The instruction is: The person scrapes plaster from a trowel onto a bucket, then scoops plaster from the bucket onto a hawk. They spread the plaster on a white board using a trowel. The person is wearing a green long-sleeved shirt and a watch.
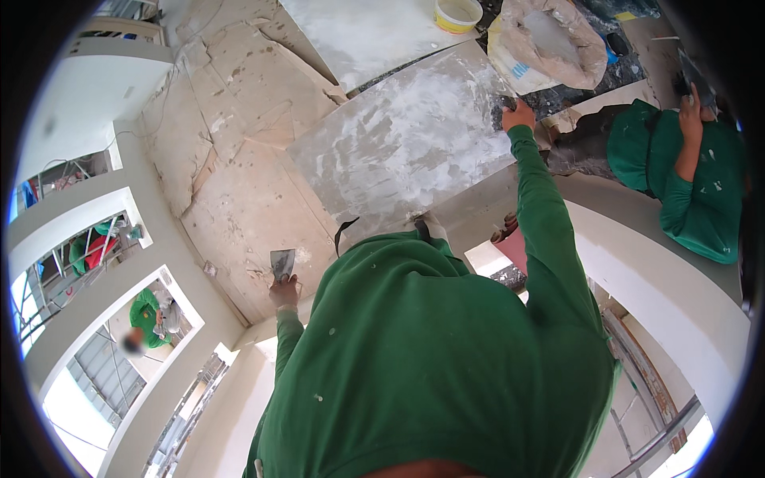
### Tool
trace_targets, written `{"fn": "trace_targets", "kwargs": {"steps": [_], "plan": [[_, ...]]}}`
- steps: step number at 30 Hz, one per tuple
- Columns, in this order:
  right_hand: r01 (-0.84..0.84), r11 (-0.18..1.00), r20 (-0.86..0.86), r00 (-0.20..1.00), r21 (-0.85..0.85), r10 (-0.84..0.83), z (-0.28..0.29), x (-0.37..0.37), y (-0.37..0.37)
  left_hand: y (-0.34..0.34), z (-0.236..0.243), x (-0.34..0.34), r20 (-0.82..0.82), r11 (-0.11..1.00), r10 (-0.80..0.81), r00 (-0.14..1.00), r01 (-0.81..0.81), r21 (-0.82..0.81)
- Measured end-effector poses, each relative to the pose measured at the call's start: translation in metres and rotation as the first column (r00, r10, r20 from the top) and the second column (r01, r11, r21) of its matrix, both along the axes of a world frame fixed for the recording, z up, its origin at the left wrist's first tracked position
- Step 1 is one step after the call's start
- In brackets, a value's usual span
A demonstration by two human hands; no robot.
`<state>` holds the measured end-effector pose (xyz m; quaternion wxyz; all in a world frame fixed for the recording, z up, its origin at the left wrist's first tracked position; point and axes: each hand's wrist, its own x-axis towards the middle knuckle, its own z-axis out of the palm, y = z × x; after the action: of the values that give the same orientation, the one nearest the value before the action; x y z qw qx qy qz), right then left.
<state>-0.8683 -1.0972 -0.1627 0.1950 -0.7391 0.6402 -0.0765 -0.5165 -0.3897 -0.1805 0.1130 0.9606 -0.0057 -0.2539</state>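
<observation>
My left hand is closed around a putty knife, its flat metal blade pointing away from me. Stretched out to the far right, my right hand is closed at the edge of a large grey board smeared with white compound. Something small and dark shows at its fingertips, too unclear to name. Just beyond that hand stands an open bag with white powder inside.
A second pale board lies farther off, with a yellow-banded bucket on it. Worn brown sheeting covers the floor at left. At right, a co-worker in green is close by; another person shows through a wall opening.
</observation>
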Motion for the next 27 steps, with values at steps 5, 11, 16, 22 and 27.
{"fn": "trace_targets", "kwargs": {"steps": [5, 11, 16, 22, 27], "plan": [[0.000, 1.000, -0.085, 0.996, 0.002, 0.000, -0.017, 0.026, 0.029, 0.027, -0.029, -0.016, -0.001, 0.997, -0.072, 0.997, 0.072, -0.016], [0.097, 0.995, -0.123, 0.988, 0.006, -0.096, -0.024, 0.004, 0.015, 0.114, -0.086, -0.003, 0.055, 0.631, -0.772, 0.634, 0.752, 0.192], [0.039, 0.996, -0.080, 0.996, 0.087, -0.032, -0.004, -0.019, 0.003, 0.094, -0.076, -0.032, 0.126, 0.759, -0.644, 0.754, 0.612, 0.221], [0.000, 0.996, -0.145, 0.989, 0.094, 0.013, -0.003, 0.029, 0.041, 0.149, -0.124, 0.008, 0.045, 0.747, -0.664, 0.746, 0.665, 0.003], [0.045, 0.999, -0.124, 0.991, -0.018, -0.047, -0.015, 0.007, 0.020, 0.145, -0.113, 0.010, 0.149, 0.773, -0.633, 0.760, 0.610, 0.173]]}}
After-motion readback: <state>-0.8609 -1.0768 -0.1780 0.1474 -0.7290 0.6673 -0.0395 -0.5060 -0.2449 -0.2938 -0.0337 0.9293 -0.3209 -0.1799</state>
